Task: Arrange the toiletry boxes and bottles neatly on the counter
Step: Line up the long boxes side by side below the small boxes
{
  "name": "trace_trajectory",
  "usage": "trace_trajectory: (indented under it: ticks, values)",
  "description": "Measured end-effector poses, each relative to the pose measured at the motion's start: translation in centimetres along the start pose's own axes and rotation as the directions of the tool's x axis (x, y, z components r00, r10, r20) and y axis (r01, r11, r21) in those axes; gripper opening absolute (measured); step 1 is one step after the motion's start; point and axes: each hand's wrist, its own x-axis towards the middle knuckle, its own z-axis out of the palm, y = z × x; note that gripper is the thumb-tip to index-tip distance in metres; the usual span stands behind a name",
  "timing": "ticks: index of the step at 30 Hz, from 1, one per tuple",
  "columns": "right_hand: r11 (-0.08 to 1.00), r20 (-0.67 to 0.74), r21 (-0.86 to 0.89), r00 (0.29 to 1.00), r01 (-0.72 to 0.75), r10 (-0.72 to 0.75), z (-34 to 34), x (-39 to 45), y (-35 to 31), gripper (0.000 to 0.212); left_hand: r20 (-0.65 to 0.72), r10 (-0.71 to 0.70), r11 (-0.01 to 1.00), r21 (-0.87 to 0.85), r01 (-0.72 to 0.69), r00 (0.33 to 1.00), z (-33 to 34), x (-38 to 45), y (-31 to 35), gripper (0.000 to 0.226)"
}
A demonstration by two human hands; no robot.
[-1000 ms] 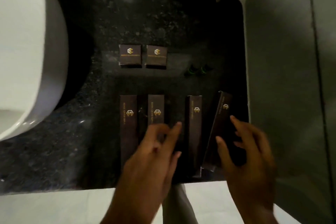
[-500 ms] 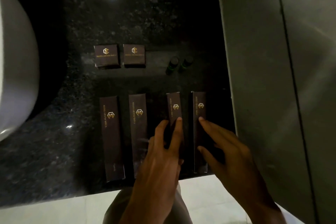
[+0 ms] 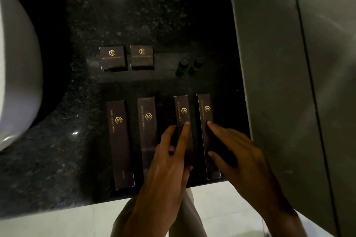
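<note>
Four long dark boxes with gold logos lie side by side at the front of the black stone counter (image 3: pixel 134 15): the first (image 3: pixel 119 140), the second (image 3: pixel 147 121), the third (image 3: pixel 183 109) and the fourth (image 3: pixel 205 107). My left hand (image 3: pixel 167 165) grips the third box, with fingers on either side of it. My right hand (image 3: pixel 237 152) rests on the fourth box, forefinger and thumb on its top. Behind the row sit two small square boxes (image 3: pixel 112 57) (image 3: pixel 142 56). To their right stand two small green bottles (image 3: pixel 183 64) (image 3: pixel 197 63) with black caps.
A white basin (image 3: pixel 17 63) bulges over the counter's left side. A grey wall (image 3: pixel 279 63) runs close along the counter's right edge, next to the fourth box. Pale floor (image 3: pixel 57 223) shows below the front edge.
The fourth long box, tilted and lifted in my right hand a second ago, now lies flat and parallel to the third. My left hand has shifted onto the third box. The view moved right.
</note>
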Motion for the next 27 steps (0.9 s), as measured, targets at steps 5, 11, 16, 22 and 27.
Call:
trace_trajectory:
  ticks: [5, 11, 16, 22, 27]
  values:
    - [1.000, 0.003, -0.006, 1.000, -0.005, 0.005, 0.09, -0.15, 0.11, 0.066, 0.008, -0.009, 1.000, -0.022, 0.009, 1.000, -0.31, -0.21, 0.21, 0.093]
    - [1.000, -0.012, -0.023, 1.000, 0.018, -0.018, 0.18, -0.21, 0.38, 0.066, 0.005, -0.021, 1.000, -0.018, 0.021, 1.000, 0.02, -0.28, 0.13, 0.095]
    - [1.000, -0.008, -0.030, 1.000, 0.008, -0.008, 0.25, -0.16, 0.47, 0.066, 0.009, -0.027, 0.999, -0.020, 0.028, 1.000, 0.13, -0.37, -0.10, 0.096]
    - [0.999, -0.007, -0.025, 0.999, 0.033, -0.034, 0.21, -0.21, 0.52, 0.066, -0.005, -0.023, 1.000, -0.007, 0.023, 1.000, 0.24, -0.36, -0.12, 0.097]
    - [1.000, 0.026, 0.019, 1.000, 0.002, -0.002, -0.53, -0.27, -0.41, 0.068, -0.010, -0.035, 0.999, -0.039, 0.035, 0.999, -0.02, -0.58, 0.32, 0.098]
